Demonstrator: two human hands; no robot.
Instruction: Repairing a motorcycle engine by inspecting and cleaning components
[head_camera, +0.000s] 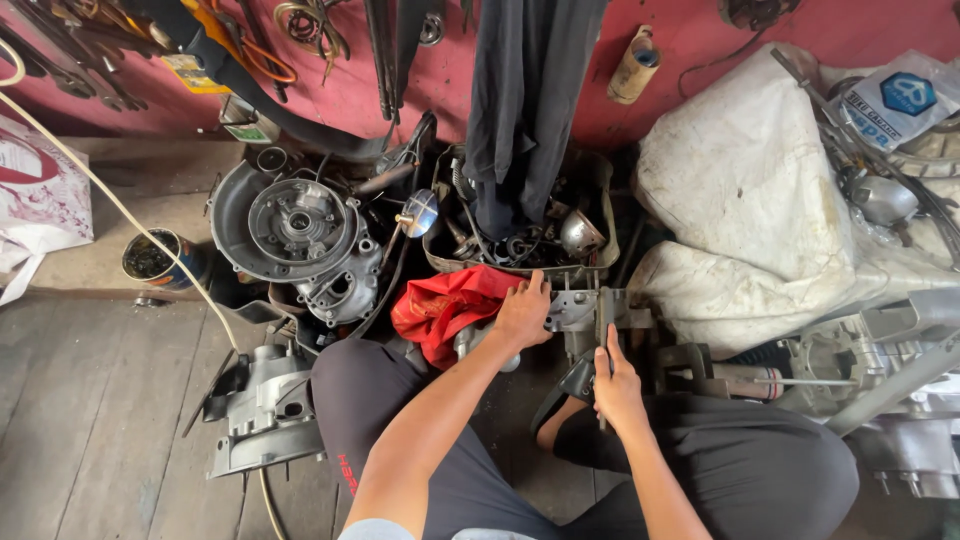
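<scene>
I sit on the floor with my knees apart, and a grey metal engine part (578, 312) stands between them. My left hand (522, 314) rests on its left side, fingers wrapped over the top edge next to a red cloth (446, 303). My right hand (617, 388) grips a thin dark tool (603, 330) that points up into the part. The tool's tip is hidden against the metal.
A round engine casing (296, 232) and another casing (262, 410) lie at left. A metal tub of parts (590, 258) sits under hanging dark cloth (525, 100). White sacks (745, 200) and more engine pieces (880, 370) fill the right. A tin can (152, 258) stands by a white cable (110, 200).
</scene>
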